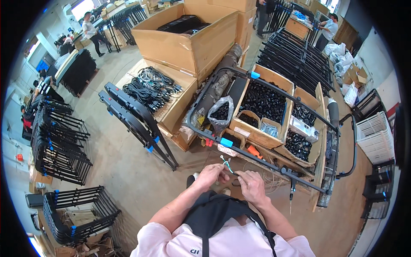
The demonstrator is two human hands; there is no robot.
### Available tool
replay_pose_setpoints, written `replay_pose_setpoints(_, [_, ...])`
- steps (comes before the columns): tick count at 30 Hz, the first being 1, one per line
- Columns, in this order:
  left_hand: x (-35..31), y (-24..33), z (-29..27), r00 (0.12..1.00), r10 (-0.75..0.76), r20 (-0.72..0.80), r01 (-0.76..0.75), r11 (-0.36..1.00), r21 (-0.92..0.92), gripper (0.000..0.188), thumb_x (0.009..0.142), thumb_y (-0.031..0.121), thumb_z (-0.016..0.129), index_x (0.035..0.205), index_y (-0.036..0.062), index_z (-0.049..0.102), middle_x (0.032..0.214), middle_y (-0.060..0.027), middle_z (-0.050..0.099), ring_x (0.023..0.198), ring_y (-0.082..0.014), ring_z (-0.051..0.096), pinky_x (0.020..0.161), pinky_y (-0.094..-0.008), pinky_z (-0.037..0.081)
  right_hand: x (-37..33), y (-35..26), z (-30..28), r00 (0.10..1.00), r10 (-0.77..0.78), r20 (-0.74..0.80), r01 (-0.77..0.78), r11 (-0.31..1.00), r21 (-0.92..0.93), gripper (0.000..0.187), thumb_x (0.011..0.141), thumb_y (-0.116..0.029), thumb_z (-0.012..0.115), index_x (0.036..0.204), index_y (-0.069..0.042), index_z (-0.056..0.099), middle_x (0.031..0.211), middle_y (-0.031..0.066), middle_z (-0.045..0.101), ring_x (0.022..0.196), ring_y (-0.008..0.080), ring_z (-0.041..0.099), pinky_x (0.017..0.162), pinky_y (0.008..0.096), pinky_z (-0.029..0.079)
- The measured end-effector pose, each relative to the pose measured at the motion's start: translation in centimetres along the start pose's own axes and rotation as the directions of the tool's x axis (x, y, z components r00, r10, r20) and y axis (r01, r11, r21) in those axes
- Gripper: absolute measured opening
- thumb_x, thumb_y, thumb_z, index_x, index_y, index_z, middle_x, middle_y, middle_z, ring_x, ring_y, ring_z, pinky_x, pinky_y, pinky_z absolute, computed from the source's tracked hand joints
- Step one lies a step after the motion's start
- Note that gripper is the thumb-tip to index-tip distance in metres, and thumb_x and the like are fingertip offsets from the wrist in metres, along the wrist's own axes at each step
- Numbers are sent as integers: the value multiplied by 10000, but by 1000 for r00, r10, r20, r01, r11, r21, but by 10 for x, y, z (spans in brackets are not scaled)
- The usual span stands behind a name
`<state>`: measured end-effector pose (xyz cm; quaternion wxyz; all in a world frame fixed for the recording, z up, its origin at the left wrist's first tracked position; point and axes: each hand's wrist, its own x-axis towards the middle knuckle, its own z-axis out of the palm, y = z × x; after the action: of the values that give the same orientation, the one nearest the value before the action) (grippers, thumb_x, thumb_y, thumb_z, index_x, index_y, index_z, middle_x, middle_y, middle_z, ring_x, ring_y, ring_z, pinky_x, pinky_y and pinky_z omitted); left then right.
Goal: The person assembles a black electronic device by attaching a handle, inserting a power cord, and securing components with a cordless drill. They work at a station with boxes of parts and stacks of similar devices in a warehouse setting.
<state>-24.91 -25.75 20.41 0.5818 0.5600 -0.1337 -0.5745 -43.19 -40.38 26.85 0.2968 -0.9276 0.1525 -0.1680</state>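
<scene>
Just in front of my body, both hands are up at the near edge of the workbench. My left hand [209, 175] has its fingers closed around a thin cable [227, 164], whose green and white wire ends stick up past the fingertips. My right hand [253, 186] pinches the dark part of the same cable a short way to the right. Beyond the hands, a black tubular metal frame [261, 162] with blue pads lies across the bench, apart from them. Part of the cable is hidden by my fingers.
Wooden bins [276, 96] of small black parts stand inside the frame, beside a clear bag [221, 112] of parts. A power screwdriver [292, 190] hangs at the right. Black cables [150, 88] lie on a carton at the left, near leaning black frames [137, 122]. People work farther off.
</scene>
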Motion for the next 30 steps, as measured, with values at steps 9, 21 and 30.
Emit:
replay_pose_setpoints(9, [2,-7,-28,998,-51,-34,34,926,-375,368,1170,291,452,1376,45,633,1158,-94,734,1038,-206,713,931,-372,579,26,-9,37,994,-88,60,93,991,-99,267,907,-91,725,1169,-107,776,908,78,673,874,275,650,774,413,488])
replay_pose_setpoints(21, [45,-29,-65,976,-7,-218,-74,930,-361,199,1137,229,569,1213,73,665,995,-36,732,919,-146,713,826,-333,586,46,-8,98,975,87,206,-66,992,-107,258,970,-143,665,1206,-101,760,936,102,689,939,304,665,844,442,499])
replay_pose_setpoints(30, [70,-32,-100,961,-2,-277,-124,890,-438,257,1145,227,555,1288,36,652,932,-35,684,872,-177,713,820,-367,617,73,2,136,944,212,254,-217,976,-7,300,1011,-185,598,1242,-65,747,1081,161,733,1091,353,681,951,462,506])
